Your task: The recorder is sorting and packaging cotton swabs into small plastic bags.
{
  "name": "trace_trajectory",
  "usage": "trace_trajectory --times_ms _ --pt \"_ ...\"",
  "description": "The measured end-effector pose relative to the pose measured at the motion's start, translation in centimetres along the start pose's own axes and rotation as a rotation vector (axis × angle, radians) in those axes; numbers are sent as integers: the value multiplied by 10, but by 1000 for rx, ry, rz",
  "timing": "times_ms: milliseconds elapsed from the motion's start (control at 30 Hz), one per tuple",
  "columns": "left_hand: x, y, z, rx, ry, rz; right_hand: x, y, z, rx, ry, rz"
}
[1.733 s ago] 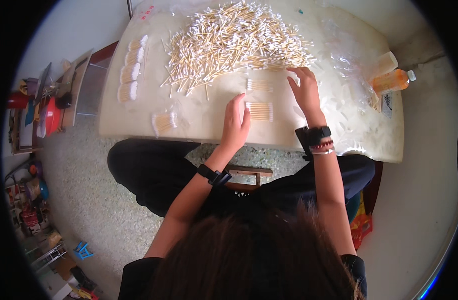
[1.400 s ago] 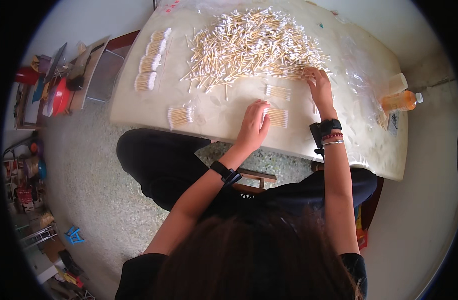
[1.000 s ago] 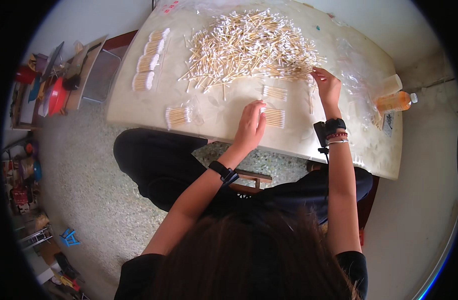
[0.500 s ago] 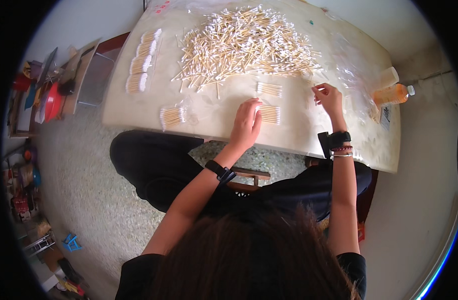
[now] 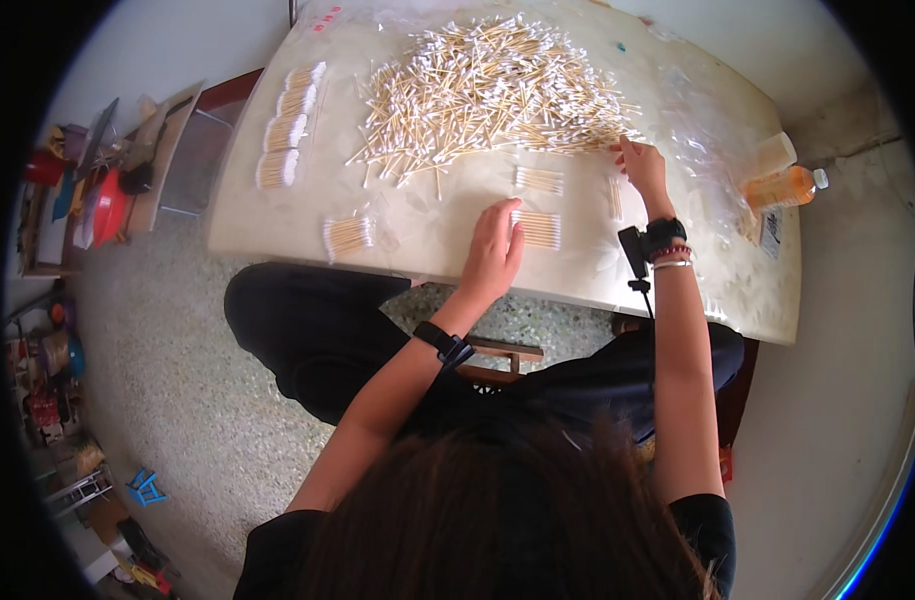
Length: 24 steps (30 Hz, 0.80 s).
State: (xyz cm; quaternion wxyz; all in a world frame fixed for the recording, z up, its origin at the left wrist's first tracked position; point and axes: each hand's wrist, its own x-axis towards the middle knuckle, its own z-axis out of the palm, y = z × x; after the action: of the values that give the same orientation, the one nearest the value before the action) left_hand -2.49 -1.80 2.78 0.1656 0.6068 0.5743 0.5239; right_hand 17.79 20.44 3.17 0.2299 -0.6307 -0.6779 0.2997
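A big loose heap of cotton swabs covers the far middle of the table. At the heap's right edge, my right hand touches the swabs with bent, slightly parted fingers. Below it, a few swabs stand apart, lined up lengthwise. My left hand lies on the table with its thumb apart, against the left end of a neat row of swabs. Just beyond is another short row. To the left, a bundle of swabs lies by clear plastic film.
Several swab bundles form a column along the table's left side. Clear plastic film spreads at the right, near an orange drink bottle and a pale cup. A blue stool stands on the floor.
My right hand has moved up and slightly left to the heap's edge. The few lined-up swabs below it now show plainly. My left hand has barely moved.
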Motion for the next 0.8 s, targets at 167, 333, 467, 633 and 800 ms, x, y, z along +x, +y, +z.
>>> trace_trajectory --times_ms 167,333,467,633,800 --pt "1 0 3 -4 -19 -10 9 -13 -10 -27 -28 42" --pt "-1 -8 5 -9 -32 15 -53 -25 -4 -189 70 -399" --pt "2 -9 -6 -5 -111 -12 -132 -54 11 -79 -266 -762" --pt "17 -2 -19 128 -329 153 -151 -46 15 -191 -256 -779" --pt "26 -4 -28 216 -547 180 -148 -46 18 -206 -261 -780"
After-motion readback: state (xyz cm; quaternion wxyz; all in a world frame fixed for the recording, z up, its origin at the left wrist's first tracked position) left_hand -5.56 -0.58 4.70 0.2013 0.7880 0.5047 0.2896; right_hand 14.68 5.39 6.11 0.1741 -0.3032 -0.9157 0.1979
